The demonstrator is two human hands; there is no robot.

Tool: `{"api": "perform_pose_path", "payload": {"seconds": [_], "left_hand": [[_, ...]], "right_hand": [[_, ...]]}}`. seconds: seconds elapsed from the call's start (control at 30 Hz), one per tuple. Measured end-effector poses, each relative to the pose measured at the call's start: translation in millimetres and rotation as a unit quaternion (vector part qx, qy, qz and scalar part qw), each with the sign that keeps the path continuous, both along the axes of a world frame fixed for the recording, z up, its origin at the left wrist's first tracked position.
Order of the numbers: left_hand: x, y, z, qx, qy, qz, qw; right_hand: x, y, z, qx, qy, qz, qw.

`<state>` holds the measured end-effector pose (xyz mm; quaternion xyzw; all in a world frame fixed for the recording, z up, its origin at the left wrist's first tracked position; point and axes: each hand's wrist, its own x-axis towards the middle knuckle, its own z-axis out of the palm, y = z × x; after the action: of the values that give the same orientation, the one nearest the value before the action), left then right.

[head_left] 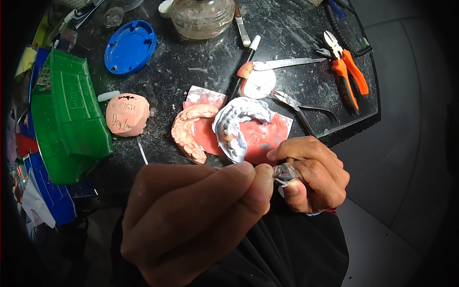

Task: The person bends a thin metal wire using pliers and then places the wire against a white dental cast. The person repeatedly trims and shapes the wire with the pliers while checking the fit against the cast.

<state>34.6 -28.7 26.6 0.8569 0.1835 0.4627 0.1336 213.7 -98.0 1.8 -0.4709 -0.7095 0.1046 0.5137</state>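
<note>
My left hand (191, 225) is closed in a pinch, thumb against forefinger, on what looks like a thin wire (274, 177). Close beside those fingertips, my right hand (315, 174) grips a small shiny grey metal piece (286, 173) between thumb and fingers. A pale bent strand shows at its lower edge. The exact kind of this piece is partly hidden by my fingers. Just beyond my hands lie a pinkish dental cast (184, 131) and a whitish-grey dental cast (229, 125), both on pink-red bases (265, 136).
Orange-handled cutters (351, 71) lie at the far right, near small pliers (296, 103), a metal blade tool (289, 63) and a black marker (234, 88). To the left are a green bin (71, 119), a blue lid (130, 47) and a pink plaster block (127, 115). A glass jar (203, 18) stands behind.
</note>
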Motion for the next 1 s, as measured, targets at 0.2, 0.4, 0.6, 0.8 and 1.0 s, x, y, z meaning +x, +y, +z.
{"api": "perform_pose_path", "payload": {"seconds": [0.2,0.4,0.6,0.8,1.0], "left_hand": [[5.1,-1.4,9.5,0.047,0.075,0.021,0.996],[4.7,2.3,-8.9,0.053,-0.045,0.008,0.998],[7.4,1.4,-9.9,0.066,-0.076,0.014,0.995],[3.4,3.8,-2.9,-0.075,-0.041,-0.062,0.994],[-3.1,3.9,-2.5,-0.136,-0.024,-0.098,0.986]], "right_hand": [[-7.2,-0.6,-4.7,-0.004,0.06,0.009,0.998],[-6.2,1.5,-6.8,0.022,0.059,0.022,0.998],[-3.4,2.1,-7.5,0.027,0.049,0.028,0.998],[15.9,-4.8,19.0,-0.056,-0.102,-0.028,0.993],[50.2,7.6,10.9,-0.102,-0.263,-0.263,0.923]]}}
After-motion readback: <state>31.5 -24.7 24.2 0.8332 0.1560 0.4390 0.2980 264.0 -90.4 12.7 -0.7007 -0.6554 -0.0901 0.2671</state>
